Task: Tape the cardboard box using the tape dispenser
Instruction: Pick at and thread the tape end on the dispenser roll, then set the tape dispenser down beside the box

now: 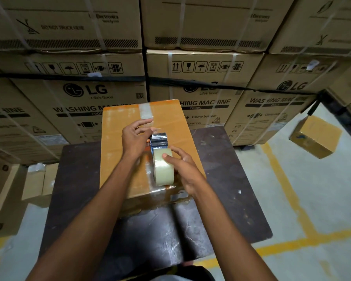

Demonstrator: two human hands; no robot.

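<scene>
A closed brown cardboard box (122, 138) lies on a dark table (221, 179), with a strip of clear tape along its middle seam. The tape dispenser (160, 159) rests on the box top, its clear tape roll toward me and its metal head pointing away. My right hand (184, 169) grips the dispenser at the roll, thumb pressed on the tape. My left hand (136, 136) is at the dispenser's metal head, fingers pinching the free tape end there.
Stacked washing machine cartons (85, 94) form a wall right behind the table. A small brown box (316, 136) sits on the floor at right, and more cartons (37, 181) stand at left. Yellow lines (282, 179) mark the grey floor.
</scene>
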